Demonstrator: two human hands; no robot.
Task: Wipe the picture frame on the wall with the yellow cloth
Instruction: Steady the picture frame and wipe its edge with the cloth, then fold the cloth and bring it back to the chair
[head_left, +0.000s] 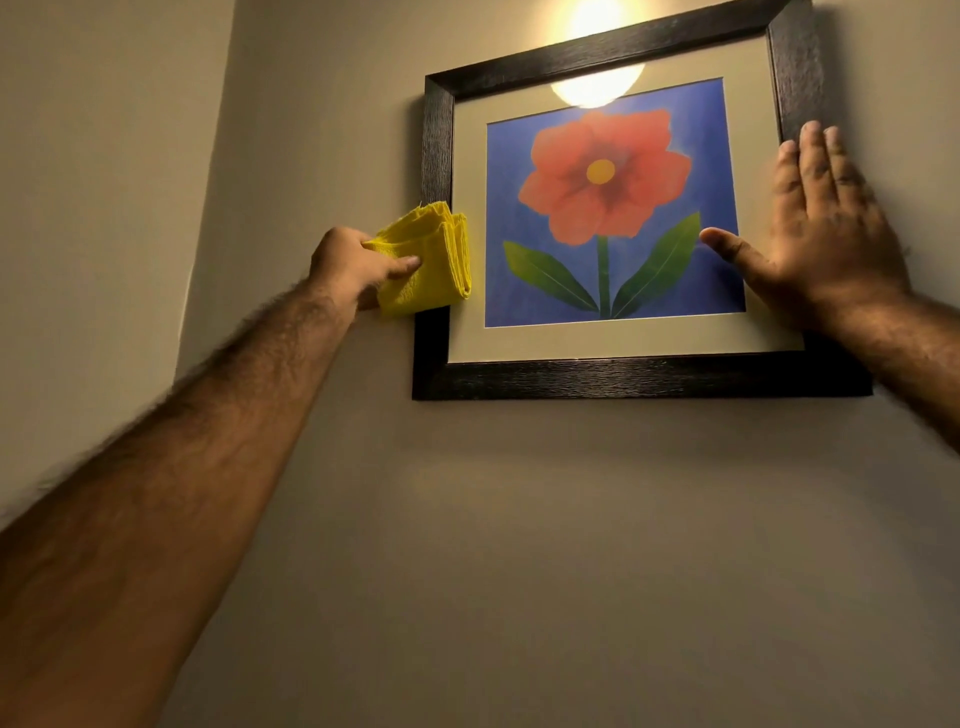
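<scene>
A picture frame (623, 378) of dark wood hangs on the beige wall, holding a red flower on a blue ground behind glass. My left hand (353, 267) grips a folded yellow cloth (426, 260) and presses it against the frame's left bar, about halfway up. My right hand (826, 228) lies flat with fingers spread on the frame's right side, covering part of the right bar and the mat; its thumb reaches onto the glass.
A lamp's glare (597, 85) reflects in the glass at the top of the picture and shines on the wall above. A wall corner (208, 208) runs down to the left of the frame. Bare wall lies below.
</scene>
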